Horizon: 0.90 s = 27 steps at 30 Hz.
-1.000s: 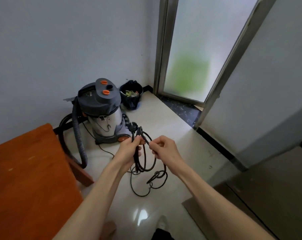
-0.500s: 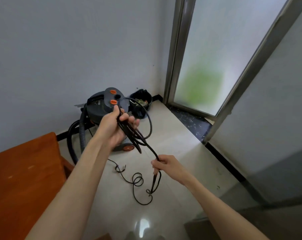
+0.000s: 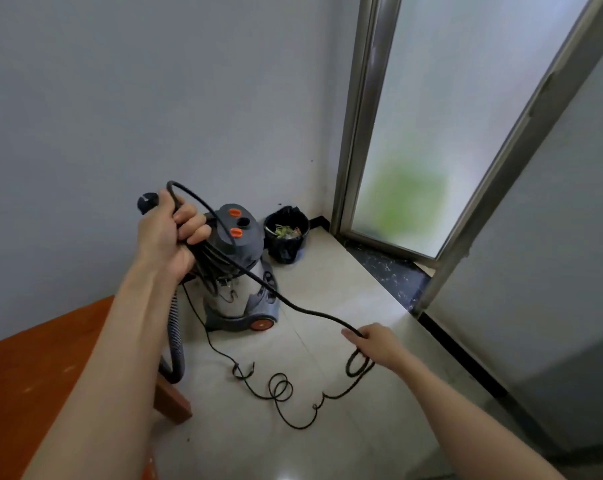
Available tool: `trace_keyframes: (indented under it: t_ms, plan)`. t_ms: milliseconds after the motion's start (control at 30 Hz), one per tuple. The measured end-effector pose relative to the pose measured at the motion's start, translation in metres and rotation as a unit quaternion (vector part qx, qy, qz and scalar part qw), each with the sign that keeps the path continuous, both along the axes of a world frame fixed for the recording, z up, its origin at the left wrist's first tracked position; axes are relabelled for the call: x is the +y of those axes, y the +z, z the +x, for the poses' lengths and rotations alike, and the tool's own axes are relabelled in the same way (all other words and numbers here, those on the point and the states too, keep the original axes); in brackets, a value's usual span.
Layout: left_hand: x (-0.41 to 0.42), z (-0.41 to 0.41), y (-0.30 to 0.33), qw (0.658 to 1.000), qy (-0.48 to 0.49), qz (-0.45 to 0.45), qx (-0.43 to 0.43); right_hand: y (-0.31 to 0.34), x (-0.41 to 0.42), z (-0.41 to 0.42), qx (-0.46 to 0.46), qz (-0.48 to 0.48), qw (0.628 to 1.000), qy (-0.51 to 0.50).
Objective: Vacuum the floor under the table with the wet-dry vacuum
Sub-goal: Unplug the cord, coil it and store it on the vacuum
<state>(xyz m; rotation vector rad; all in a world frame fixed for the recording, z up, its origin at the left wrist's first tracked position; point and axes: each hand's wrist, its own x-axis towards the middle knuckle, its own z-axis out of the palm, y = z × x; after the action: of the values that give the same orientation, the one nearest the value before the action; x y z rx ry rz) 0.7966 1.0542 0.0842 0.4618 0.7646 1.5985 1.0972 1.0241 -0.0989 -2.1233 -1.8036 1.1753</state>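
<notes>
Raised left hand [image 3: 170, 233] clenches the coiled thin black rubber power cord [image 3: 258, 280]; lowered, outstretched right hand [image 3: 376, 344] pinches its slack.

— What is the person wearing on the arms?

— Nothing that shows. Both forearms are bare from the lower edge of the view up to the wrists, with no sleeve or cuff reaching into sight.

— Anything on the hands?

— The left hand [image 3: 170, 233] and the right hand [image 3: 376, 344] are bare too: no gloves, no rings, no watch or band at either wrist.

— Any marks?

— None that can be made out.
</notes>
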Motion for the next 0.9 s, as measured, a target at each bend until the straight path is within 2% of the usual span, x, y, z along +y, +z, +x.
trace_keyframes:
  t_ms: [67,167,233,333,367,433,500,633,733,900]
  plan:
    - [0.005,-0.005,-0.006,0.999,0.021,-0.009,0.029,0.000,0.002,0.010,0.019,0.014,0.998,-0.065]
    - [0.009,0.004,-0.023,0.996,0.027,-0.033,0.082,0.008,0.010,0.014,0.143,-0.042,0.969,-0.198]
    - [0.009,0.014,-0.037,0.990,0.019,-0.052,0.127,0.015,0.017,0.010,0.278,-0.109,0.921,-0.251]
    - [0.001,0.028,-0.057,0.965,-0.008,-0.055,0.256,0.031,0.029,-0.004,0.470,-0.147,0.810,-0.318]
    - [-0.003,0.032,-0.063,0.952,-0.021,-0.057,0.301,0.037,0.033,-0.008,0.502,-0.143,0.787,-0.329]
    - [-0.009,0.039,-0.074,0.931,-0.044,-0.069,0.356,0.052,0.039,-0.017,0.537,-0.127,0.770,-0.321]
    - [-0.014,0.047,-0.084,0.922,-0.074,-0.094,0.368,0.064,0.041,-0.025,0.547,-0.095,0.779,-0.291]
    - [-0.022,0.065,-0.100,0.932,-0.122,-0.123,0.318,0.083,0.040,-0.043,0.510,0.009,0.834,-0.211]
    - [-0.025,0.067,-0.104,0.943,-0.139,-0.126,0.276,0.084,0.040,-0.047,0.410,0.088,0.890,-0.178]
    - [-0.023,0.055,-0.091,0.965,-0.145,-0.126,0.178,0.067,0.046,-0.033,0.217,0.127,0.951,-0.180]
